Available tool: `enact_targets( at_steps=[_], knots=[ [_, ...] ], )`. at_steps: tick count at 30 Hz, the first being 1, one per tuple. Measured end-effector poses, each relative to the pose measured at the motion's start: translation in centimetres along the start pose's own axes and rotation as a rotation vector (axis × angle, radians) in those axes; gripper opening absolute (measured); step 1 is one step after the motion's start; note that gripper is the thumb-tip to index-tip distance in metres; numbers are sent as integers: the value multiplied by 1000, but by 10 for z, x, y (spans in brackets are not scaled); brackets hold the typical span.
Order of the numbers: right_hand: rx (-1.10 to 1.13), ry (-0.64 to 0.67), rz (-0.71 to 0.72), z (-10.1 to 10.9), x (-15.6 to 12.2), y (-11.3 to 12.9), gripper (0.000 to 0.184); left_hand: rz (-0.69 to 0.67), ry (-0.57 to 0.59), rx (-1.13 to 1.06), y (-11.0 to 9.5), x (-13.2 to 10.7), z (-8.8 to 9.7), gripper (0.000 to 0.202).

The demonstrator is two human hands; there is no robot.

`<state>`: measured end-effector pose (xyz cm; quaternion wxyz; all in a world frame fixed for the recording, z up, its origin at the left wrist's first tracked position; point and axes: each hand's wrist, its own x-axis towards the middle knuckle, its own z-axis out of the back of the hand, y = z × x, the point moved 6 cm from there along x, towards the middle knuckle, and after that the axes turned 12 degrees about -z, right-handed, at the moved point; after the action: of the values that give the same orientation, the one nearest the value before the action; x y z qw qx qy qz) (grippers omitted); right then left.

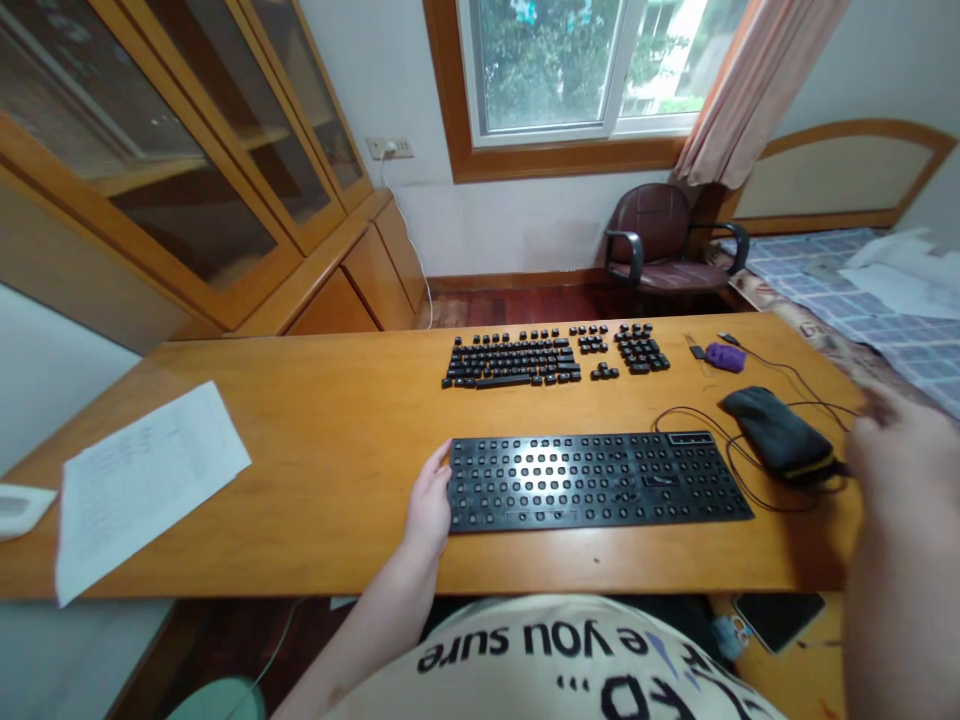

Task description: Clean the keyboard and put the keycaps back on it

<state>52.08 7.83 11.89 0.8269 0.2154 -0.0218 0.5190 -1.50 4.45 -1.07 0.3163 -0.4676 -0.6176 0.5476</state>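
Observation:
A black keyboard (600, 482) with its keycaps off lies on the desk in front of me, bare switch posts in rows. My left hand (430, 500) grips its left end, thumb near the top corner. Beyond it, the loose black keycaps (514, 362) are laid out in keyboard order. My right hand (904, 440) is raised over the desk's right edge, near a thin cable and a dark pouch (780, 435). Motion smears its fingers, so I cannot make out whether it holds anything.
A purple object (725, 357) lies at the far right of the wooden desk (322, 450). White paper sheets (150, 470) rest at the left. A phone (780, 618) sits lower right, below the desk edge. An armchair (660, 240) stands beyond the desk.

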Motion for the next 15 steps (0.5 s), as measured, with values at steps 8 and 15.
enact_targets(
  at_steps=[8, 15],
  knots=[
    [0, 433, 697, -85, -154, 261, 41, -52, -6, 35, -6, 0, -1, 50],
    [-105, 535, 666, -92, -168, 275, 42, -9, 2, -10, -6, -2, -4, 55]
  ],
)
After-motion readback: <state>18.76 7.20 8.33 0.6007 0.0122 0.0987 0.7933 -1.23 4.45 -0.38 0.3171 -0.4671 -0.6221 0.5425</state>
